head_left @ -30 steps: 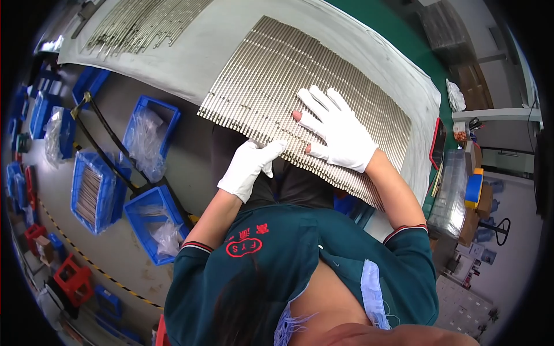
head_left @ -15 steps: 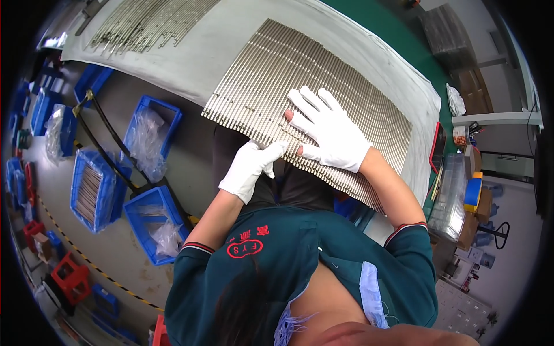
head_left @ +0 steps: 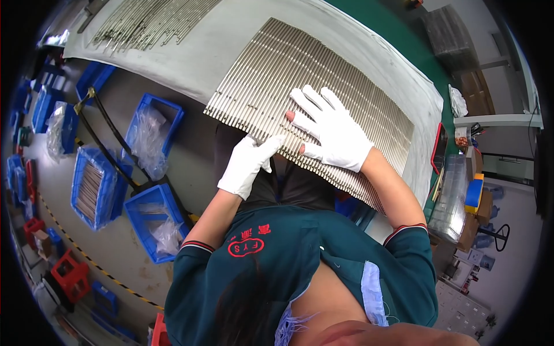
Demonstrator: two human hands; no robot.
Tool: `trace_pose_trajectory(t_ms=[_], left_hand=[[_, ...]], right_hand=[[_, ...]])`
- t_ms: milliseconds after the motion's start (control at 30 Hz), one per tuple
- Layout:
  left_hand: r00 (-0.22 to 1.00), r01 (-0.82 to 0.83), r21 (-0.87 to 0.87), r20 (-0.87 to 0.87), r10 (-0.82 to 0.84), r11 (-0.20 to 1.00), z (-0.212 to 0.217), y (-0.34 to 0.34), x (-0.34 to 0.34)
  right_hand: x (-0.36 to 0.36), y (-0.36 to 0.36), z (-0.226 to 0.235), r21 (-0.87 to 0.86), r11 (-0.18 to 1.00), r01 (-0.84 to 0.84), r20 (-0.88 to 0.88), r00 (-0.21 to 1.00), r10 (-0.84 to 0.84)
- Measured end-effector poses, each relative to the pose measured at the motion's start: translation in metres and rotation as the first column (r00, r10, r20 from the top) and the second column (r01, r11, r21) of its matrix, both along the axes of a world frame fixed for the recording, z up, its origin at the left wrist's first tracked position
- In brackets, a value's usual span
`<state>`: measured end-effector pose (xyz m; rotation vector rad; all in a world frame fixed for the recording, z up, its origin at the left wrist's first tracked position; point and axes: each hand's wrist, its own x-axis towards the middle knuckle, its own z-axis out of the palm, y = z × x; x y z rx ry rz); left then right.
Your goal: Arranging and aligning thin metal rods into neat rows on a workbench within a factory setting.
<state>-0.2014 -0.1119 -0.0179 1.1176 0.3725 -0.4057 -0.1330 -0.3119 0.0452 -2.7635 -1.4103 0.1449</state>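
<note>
A wide row of thin silvery metal rods [head_left: 277, 81] lies side by side on the white-covered table [head_left: 190, 69], their near ends reaching the table's front edge. Spread flat over the middle of the row is my right hand [head_left: 334, 132], in a white glove with the tips of the thumb and a finger bare. At the near ends, my left hand [head_left: 245, 164], also gloved, is closed with its thumb over the rod ends and its other fingers curled below the edge. What those lower fingers touch is hidden.
More loose rods [head_left: 153, 20] lie at the table's far left. On the floor at left stand several blue bins, one holding rods [head_left: 89, 193], others plastic bags [head_left: 147, 138], beside a dark trolley handle [head_left: 107, 127]. A red-rimmed tray [head_left: 438, 147] sits at the right.
My left thumb has shifted slightly along the rod ends. My right hand rests in nearly the same place, and the whole view has moved a little.
</note>
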Motion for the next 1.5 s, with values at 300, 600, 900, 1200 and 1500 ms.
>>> trace_pose_trajectory(t_ms=[300,600,900,1200,1500], left_hand=[[1.0,-0.002,-0.031,0.019,0.003,1.0,-0.001,0.001,0.001],[0.999,-0.032,0.077,0.044,0.029,0.997,0.008,0.001,0.007],[0.999,-0.003,0.143,-0.045,0.01,0.99,0.008,0.009,0.003],[0.999,0.02,0.143,-0.035,-0.015,0.989,0.005,0.013,0.005],[0.998,-0.064,0.129,0.004,0.064,0.99,0.004,0.017,0.012]], right_hand=[[-0.001,0.001,0.001,-0.002,1.0,0.009,-0.009,1.0,-0.009],[0.004,0.003,0.002,0.047,0.999,-0.011,0.001,1.0,0.011],[0.005,0.01,-0.004,0.043,0.999,-0.017,0.014,1.0,0.017],[0.008,0.013,-0.002,0.033,0.999,-0.017,0.018,1.0,0.016],[0.006,0.011,-0.002,0.039,0.999,-0.016,0.02,1.0,0.015]])
